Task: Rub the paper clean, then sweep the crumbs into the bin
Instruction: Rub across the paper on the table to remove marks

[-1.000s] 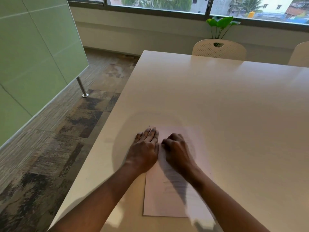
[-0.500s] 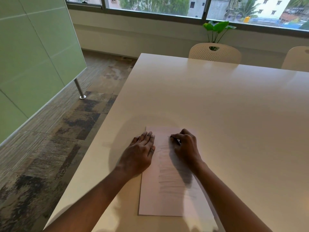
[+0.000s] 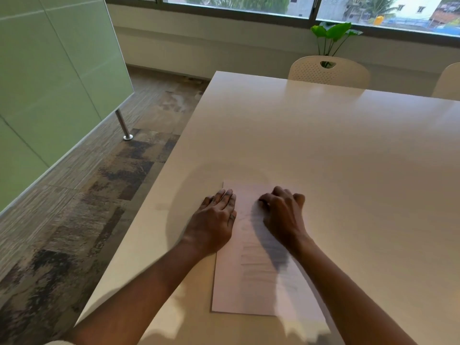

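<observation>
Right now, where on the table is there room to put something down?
The table is bare from the far edge of the paper to the chair, and everywhere right of the right hand. A narrow strip lies between the left hand and the table's left edge. Crowded: the paper, under both hands.

Soft daylight came from the window (image 3: 236, 6) far beyond your right hand (image 3: 283, 215) and left glare on the table (image 3: 323, 145) ahead of it. The hand dropped a shadow behind itself onto the paper (image 3: 249, 290), whose writing was blurred; the frame's edges bowed.
</observation>
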A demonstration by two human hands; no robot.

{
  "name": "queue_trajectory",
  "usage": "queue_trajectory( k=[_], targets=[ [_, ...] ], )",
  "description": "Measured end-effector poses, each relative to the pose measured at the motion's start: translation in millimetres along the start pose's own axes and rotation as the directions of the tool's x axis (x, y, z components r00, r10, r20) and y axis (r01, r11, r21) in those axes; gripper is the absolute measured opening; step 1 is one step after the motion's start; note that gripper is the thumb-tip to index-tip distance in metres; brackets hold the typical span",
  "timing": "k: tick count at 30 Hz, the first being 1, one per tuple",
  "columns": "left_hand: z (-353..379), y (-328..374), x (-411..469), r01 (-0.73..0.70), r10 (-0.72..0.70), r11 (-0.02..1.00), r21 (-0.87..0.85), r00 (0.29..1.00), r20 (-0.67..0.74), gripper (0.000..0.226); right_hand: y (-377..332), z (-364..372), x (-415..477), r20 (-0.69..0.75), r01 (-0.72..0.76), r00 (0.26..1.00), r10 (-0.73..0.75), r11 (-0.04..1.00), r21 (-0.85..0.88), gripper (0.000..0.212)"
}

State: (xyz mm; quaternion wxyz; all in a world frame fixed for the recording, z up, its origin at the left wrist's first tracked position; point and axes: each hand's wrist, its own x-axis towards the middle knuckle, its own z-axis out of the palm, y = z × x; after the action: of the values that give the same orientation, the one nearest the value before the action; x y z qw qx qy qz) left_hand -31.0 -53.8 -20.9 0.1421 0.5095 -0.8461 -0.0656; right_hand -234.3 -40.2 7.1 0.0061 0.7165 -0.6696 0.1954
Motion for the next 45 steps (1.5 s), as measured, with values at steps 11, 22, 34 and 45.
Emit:
queue_trajectory(
  k=[11, 22, 34, 45],
  targets=[
    [-2.3, 2.5, -0.8, 0.006, -0.006, 1.000, 0.014, 1.000, 0.019, 0.055, -21.9, 9.0, -14.8, 0.056, 0.115, 0.992, -0.116, 0.993, 0.012, 0.015],
    [2.1, -0.1, 0.9, -0.001, 0.000, 0.999, 0.047, 1.000, 0.019, 0.056, -15.9, 10.0, -15.7, 0.033, 0.075, 0.997, -0.076, 0.996, 0.048, 0.019],
    [0.2, 0.6, 0.6, 0.004, -0.005, 0.999, 0.043, 1.000, 0.011, 0.056, -6.5, 2.7, -10.7, 0.026, 0.015, 1.000, -0.015, 1.000, -0.017, 0.024],
    [1.8, 0.7, 0.7, 0.004, -0.004, 0.999, 0.035, 1.000, -0.002, 0.056, 2.3, 0.1, -7.2, 0.005, 0.030, 1.000, -0.030, 0.999, -0.015, 0.022]
  ],
)
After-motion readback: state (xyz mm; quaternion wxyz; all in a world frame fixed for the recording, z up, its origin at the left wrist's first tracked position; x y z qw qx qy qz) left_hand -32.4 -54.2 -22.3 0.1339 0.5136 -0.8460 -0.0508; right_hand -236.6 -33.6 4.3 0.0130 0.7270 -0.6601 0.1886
